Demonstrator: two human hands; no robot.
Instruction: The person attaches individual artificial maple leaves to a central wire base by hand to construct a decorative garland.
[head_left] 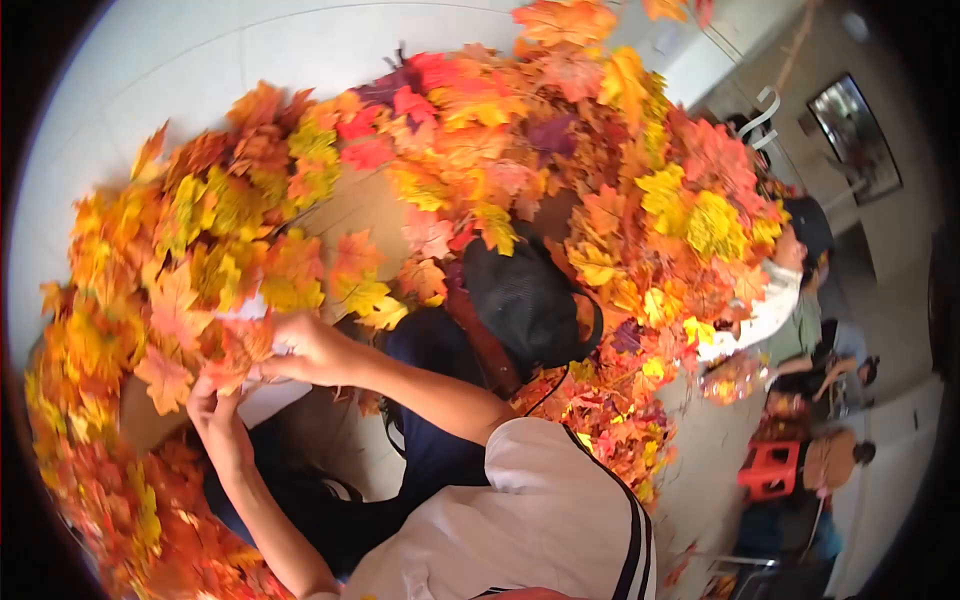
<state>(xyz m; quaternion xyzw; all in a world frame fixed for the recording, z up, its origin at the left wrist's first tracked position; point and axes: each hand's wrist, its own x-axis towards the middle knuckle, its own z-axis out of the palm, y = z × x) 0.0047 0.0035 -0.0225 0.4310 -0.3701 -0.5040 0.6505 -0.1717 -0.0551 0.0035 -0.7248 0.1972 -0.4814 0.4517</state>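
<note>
Sprig (pixel 237 352) of orange leaves sits between both hands, inward from the heap's (pixel 610 210) left edge. The left hand (pixel 224 432) pinches its lower end; the right hand (pixel 315 350) meets it there with fingers curled, but whether they grip, I cannot tell. Something white (pixel 277 402) shows just beside them, above dark trousers (pixel 440 355).

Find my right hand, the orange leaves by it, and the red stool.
Right hand (pixel 308 350), head view: back of hand.
Orange leaves (pixel 241 350), head view: leaf surface.
Red stool (pixel 770 462), head view: side.
</note>
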